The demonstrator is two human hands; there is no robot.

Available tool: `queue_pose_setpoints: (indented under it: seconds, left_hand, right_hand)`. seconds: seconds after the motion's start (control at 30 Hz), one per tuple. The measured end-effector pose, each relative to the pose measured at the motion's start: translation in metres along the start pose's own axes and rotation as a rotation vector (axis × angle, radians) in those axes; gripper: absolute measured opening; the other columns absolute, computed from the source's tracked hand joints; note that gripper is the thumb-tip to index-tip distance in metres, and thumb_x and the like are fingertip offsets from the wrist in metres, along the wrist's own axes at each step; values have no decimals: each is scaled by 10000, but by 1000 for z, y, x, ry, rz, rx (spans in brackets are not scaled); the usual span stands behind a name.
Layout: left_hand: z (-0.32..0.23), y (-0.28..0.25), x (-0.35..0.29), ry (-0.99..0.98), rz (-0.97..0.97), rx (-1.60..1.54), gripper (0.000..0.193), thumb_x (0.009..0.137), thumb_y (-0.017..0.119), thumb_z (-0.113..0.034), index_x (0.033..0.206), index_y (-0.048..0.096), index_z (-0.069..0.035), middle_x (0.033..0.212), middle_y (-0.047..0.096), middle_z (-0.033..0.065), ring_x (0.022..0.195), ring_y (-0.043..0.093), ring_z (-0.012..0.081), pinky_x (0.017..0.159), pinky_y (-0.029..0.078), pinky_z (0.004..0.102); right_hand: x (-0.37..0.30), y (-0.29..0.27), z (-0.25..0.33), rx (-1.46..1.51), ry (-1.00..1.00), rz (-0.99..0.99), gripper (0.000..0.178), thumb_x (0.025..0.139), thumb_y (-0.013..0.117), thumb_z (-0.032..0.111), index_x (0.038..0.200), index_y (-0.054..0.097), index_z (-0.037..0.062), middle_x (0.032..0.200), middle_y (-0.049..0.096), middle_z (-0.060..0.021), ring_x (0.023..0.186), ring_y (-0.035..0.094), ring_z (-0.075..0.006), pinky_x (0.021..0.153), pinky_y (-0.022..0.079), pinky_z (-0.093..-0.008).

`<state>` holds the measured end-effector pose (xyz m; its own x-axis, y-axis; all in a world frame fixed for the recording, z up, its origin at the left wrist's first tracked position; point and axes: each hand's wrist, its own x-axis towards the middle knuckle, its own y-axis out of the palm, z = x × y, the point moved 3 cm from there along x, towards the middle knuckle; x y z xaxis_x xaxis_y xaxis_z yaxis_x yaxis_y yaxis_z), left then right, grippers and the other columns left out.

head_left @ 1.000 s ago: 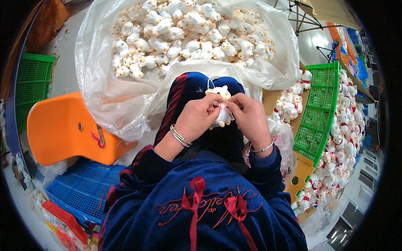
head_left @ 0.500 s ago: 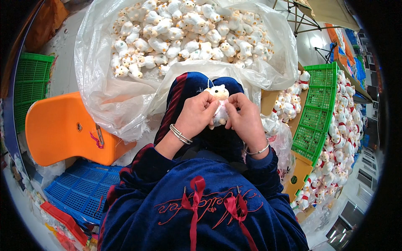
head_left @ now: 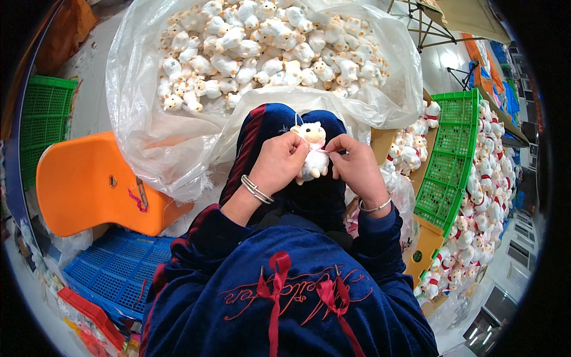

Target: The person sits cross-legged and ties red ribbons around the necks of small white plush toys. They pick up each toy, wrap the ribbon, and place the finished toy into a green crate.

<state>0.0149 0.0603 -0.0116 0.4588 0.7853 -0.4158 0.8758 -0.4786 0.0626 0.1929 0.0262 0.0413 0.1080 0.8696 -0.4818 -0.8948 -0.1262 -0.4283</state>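
A small white plush animal [head_left: 314, 165] with a cream muzzle and a hanging loop on its head faces me above my knees. Round its neck runs a thin pink ribbon [head_left: 315, 147]. My left hand [head_left: 278, 159] is closed at the toy's left side, its thumb and finger pinched at the neck; exactly how much ribbon they hold is hidden. On the other side, my right hand [head_left: 355, 163] pinches the ribbon's right end between thumb and forefinger, drawn out a little from the toy.
Ahead lies a large clear plastic bag [head_left: 140, 119] heaped with white plush toys [head_left: 273, 41]. An orange chair [head_left: 95, 178] and blue crate [head_left: 119, 271] are at left. Right of me stand a cardboard box [head_left: 425, 241], a green crate [head_left: 446, 163] and more plush toys with red scarves [head_left: 476, 220].
My right hand has moved right, away from the toy's body, pulling the ribbon outward. More of the toy's front shows now. My left hand has stayed almost in place.
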Motion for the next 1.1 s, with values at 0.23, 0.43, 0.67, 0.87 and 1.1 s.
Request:
queue_pose_setpoints:
  seconds: [0.23,0.43,0.67,0.87,1.1]
  left_hand:
    - [1,1,2,4,9,-31,225,987,632,-196,919,670,16,696,657,32,540,606,70,501,488,233]
    - [1,0,2,35,-12,-20,229,982,632,-188,900,669,23,673,663,45,535,620,84,505,495,249]
    - [-1,-1,1,7,22,-4,253,1027,568,-207,971,671,17,725,652,20,546,596,54,499,490,218]
    - [1,-2,3,18,-15,-93,228,973,607,-157,855,661,30,657,667,62,534,633,97,504,512,268]
    - [-4,-1,1,-2,25,-12,160,966,656,-154,962,669,6,724,643,-3,568,597,50,512,480,201]
  right_hand:
    - [1,-4,-12,14,-26,-32,126,923,632,78,973,655,-36,792,685,-94,677,635,-149,650,515,-287]
    - [1,-12,-11,-74,-97,-83,96,915,648,69,930,661,-25,793,685,-90,707,633,-146,674,520,-308]
    - [3,-16,-16,-128,-307,-364,94,934,623,41,1003,646,-20,793,677,-77,669,607,-124,623,491,-302]
    - [-6,5,-3,74,-124,-116,116,913,637,23,1015,636,-34,856,683,-93,722,657,-135,637,522,-280]
    - [-1,10,-9,33,-177,-92,118,884,655,13,988,642,-39,809,679,-95,713,654,-136,654,524,-278]
